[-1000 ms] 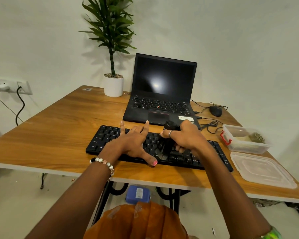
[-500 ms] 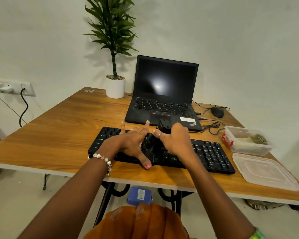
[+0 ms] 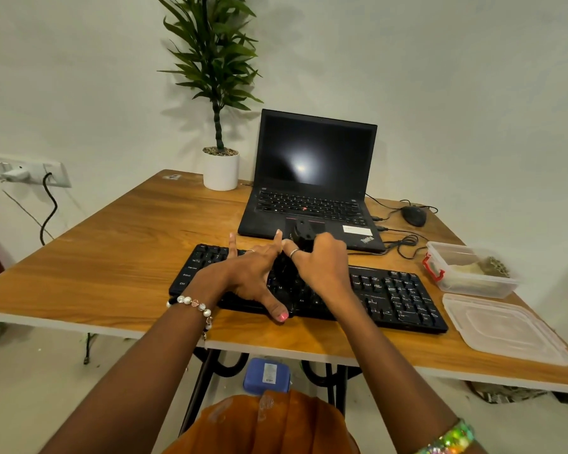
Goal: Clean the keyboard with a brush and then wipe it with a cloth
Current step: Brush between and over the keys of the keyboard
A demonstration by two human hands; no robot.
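White walls back a wooden desk (image 3: 118,244) seen from above by a head-worn camera. Near the desk's front edge lies a black keyboard (image 3: 394,296), running left to right. The person's left hand (image 3: 250,276) rests flat on the keyboard's left half, fingers straight and spread, thumb reaching to the keyboard's front edge. The right hand (image 3: 322,267) sits just beside it over the keyboard's middle, fingers curled tightly around a black brush (image 3: 304,234); the handle top sticks up above the knuckles, and the bristle end (dark against dark keys) is hard to make out. Behind the keyboard, toward the back edge, stands an open black laptop (image 3: 315,178) with a dark screen. At the back edge, left of the laptop, is a potted plant (image 3: 220,168). A black mouse (image 3: 413,215) sits near the back right corner. Along the right edge are a clear plastic container (image 3: 469,273) and, nearer the front, its flat lid (image 3: 505,326). A wall socket (image 3: 23,170) is mounted at left.
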